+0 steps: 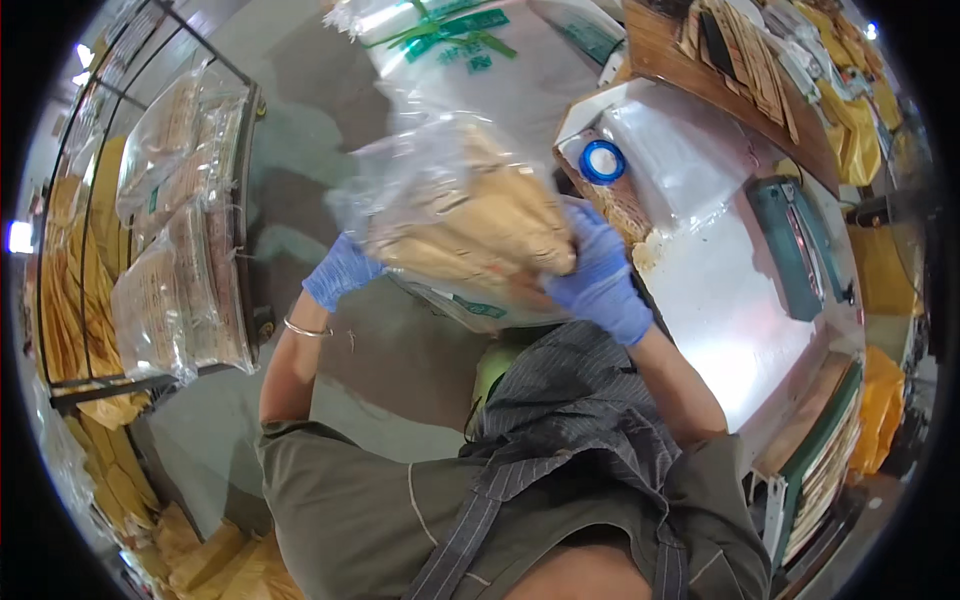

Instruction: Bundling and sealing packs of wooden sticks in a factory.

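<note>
Between my two blue-gloved hands is a clear plastic bag [385, 195] with a bundle of flat tan packets [480, 215] in it. The packets are tilted and fanned out, and the film is smeared by motion. My left hand [345, 270] grips the bag's lower left side, its fingers partly hidden behind the film. At the bundle's right end my right hand [600, 280] is closed around the edge of the packets and bag. Just below, near my apron, shows another clear package [490, 308] with a green print.
A wheeled wire-sided cart [245, 180] with bagged bundles [175, 290] stands left. On the white worktop [710, 340] at right are a dark green stapler [790, 245], clear bags [680, 150] and a blue-rimmed round item [603, 161]. Ahead lies a large clear sack [470, 80] with green ribbon.
</note>
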A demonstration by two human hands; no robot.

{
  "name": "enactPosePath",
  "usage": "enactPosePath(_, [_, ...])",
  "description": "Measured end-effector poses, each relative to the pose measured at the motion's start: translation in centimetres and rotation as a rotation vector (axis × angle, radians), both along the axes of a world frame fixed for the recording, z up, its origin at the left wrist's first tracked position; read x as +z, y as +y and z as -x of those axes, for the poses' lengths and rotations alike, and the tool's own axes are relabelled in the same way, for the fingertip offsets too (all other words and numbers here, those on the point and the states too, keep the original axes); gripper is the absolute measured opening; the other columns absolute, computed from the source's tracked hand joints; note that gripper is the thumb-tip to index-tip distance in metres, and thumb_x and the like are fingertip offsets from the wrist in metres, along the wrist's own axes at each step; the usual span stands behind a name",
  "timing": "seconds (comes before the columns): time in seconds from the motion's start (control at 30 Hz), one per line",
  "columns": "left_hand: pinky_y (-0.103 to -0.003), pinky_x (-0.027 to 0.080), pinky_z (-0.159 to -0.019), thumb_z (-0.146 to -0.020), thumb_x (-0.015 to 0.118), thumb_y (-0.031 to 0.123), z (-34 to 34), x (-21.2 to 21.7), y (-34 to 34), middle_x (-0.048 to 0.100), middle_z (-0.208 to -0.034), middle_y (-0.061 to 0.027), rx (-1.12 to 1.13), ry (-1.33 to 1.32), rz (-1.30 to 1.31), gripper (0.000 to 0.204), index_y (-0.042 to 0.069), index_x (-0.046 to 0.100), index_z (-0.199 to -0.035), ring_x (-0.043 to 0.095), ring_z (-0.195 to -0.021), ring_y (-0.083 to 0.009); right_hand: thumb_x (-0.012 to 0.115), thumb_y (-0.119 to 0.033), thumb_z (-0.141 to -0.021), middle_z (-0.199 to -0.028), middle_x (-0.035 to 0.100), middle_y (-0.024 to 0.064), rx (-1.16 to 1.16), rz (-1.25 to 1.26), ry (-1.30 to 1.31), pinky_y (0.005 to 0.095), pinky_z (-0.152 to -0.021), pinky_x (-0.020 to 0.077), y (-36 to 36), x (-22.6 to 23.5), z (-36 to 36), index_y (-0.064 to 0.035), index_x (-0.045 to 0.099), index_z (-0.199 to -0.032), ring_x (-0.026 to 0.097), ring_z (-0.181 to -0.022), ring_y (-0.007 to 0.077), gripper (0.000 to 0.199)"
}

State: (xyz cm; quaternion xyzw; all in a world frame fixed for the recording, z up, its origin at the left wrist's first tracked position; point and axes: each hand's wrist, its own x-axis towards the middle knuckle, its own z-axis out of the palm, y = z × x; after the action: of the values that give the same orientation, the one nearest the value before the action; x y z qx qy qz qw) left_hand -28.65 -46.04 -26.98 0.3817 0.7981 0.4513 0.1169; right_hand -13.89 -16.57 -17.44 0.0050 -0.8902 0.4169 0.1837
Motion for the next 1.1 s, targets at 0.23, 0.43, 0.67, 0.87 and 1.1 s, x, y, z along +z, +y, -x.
enactPosePath(0.23, [-0.034,0.035,-0.102,-0.080,0.061,0.010,1.3,1.4,-0.5,0.047,-0.126,-0.0132,-0.100,0.067,0.323,0.058,0.004,0.037,-0.132,0.042,-0.120,-0.0232,0.072,-0.017,-0.060,-0.114,0.049,0.0215,0.174,0.469,0.422,0.0399,-0.088,0.0433,-8.1,-9.1,1.6,-0.0011,0.052,-0.112,0.051,-0.103,0.0386,0.058])
enactPosePath(0.43, [-0.032,0.034,-0.102,-0.071,0.069,0.007,0.3,-1.7,-2.4,0.045,-0.130,-0.0145,-0.096,-0.177,0.225,0.069,0.003,0.037,-0.132,0.042,-0.121,-0.0229,0.070,-0.019,-0.063,-0.095,0.060,0.0196,0.214,0.008,-0.652,0.0401,-0.074,0.0465,-2.6,-14.7,-1.1,-0.0030,0.054,-0.105,0.057,-0.088,0.0335,0.048])
enactPosePath(0.67, [-0.028,0.041,-0.088,-0.075,0.065,0.013,-0.1,-2.7,-0.9,0.053,-0.118,-0.0159,0.448,-0.063,0.625,0.046,0.006,0.051,-0.119,0.051,-0.108,-0.0231,0.067,-0.013,-0.060,-0.092,0.056,0.0199,0.090,-0.106,-0.565,0.0423,-0.076,0.0457,-5.7,-14.3,-2.9,-0.0030,0.054,-0.100,0.056,-0.085,0.0365,0.043])
enactPosePath(0.87, [-0.036,0.041,-0.052,-0.083,0.059,0.028,1.4,-5.5,1.3,0.054,-0.064,-0.0199,0.435,0.143,0.448,0.026,0.003,0.058,-0.074,0.050,-0.050,-0.0270,0.066,-0.010,-0.062,-0.095,0.056,0.0218,0.055,-0.126,-0.680,0.0408,-0.076,0.0461,-7.1,-14.2,-3.1,-0.0020,0.055,-0.097,0.057,-0.088,0.0360,0.037])
enactPosePath(1.1, [-0.035,0.037,-0.047,-0.084,0.060,0.032,0.0,0.8,3.4,0.046,-0.056,-0.0183,0.471,0.644,0.417,0.035,0.002,0.054,-0.067,0.037,-0.052,-0.0337,0.060,-0.008,-0.067,-0.081,0.063,0.0183,-0.006,-0.143,-0.639,0.0411,-0.065,0.0489,-9.3,-17.3,-1.1,-0.0003,0.057,-0.089,0.063,-0.074,0.0319,0.023])
